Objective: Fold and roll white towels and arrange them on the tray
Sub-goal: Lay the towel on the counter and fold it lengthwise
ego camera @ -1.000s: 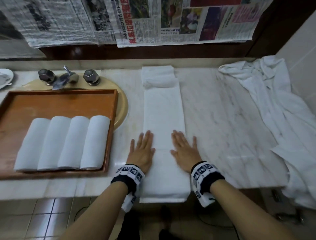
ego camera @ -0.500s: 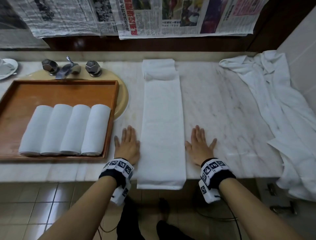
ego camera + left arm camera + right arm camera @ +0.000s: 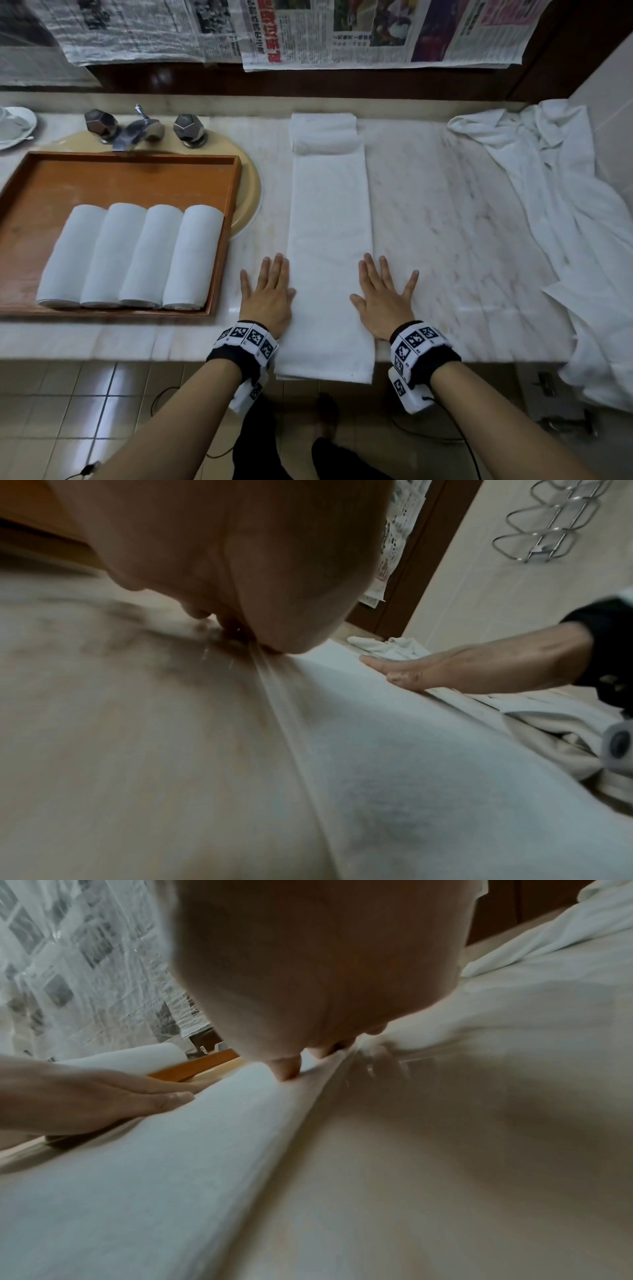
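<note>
Slid outward off the folded towel (image 3: 329, 240) since a second ago: left hand (image 3: 268, 298) and right hand (image 3: 384, 301), now flat, fingers straight, flanking its long edges on the tabletop (image 3: 462, 240). Left of the towel, tray (image 3: 130, 171) with four rolled towels (image 3: 130, 255).

Between your fingers: white folded towel (image 3: 329, 240) on pale grey-veined marble counter (image 3: 445, 222). Left of your left fingers: orange-brown wooden tray (image 3: 137, 178), four white rolled towels (image 3: 130, 255). Wristbands (image 3: 423, 353): black, white checker-coded squares.
</note>
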Demonstrator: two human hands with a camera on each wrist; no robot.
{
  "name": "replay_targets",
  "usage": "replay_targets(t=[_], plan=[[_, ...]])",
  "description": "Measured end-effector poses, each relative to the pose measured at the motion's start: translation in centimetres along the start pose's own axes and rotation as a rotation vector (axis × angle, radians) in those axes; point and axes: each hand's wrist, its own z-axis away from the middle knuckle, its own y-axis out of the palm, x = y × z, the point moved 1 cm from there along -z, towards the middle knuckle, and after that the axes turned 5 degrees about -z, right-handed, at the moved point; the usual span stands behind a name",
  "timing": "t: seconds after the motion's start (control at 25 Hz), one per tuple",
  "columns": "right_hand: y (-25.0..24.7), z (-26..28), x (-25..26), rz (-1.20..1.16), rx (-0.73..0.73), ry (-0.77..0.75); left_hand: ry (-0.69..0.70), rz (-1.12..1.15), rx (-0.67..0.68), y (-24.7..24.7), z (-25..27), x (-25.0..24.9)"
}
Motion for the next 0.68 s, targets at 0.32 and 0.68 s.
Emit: replay_targets(t=[0.32,0.68], plan=[[-5.5,-5.2,0.7,-0.005,-0.007,0.037,-0.088,0.027,0.024,-4.2,-5.8,-0.8],[1.5,0.8,-2.3,-0.132,-0.091,0.162,-0.035,0.034,-0.071,1.0,0.7,1.5]])
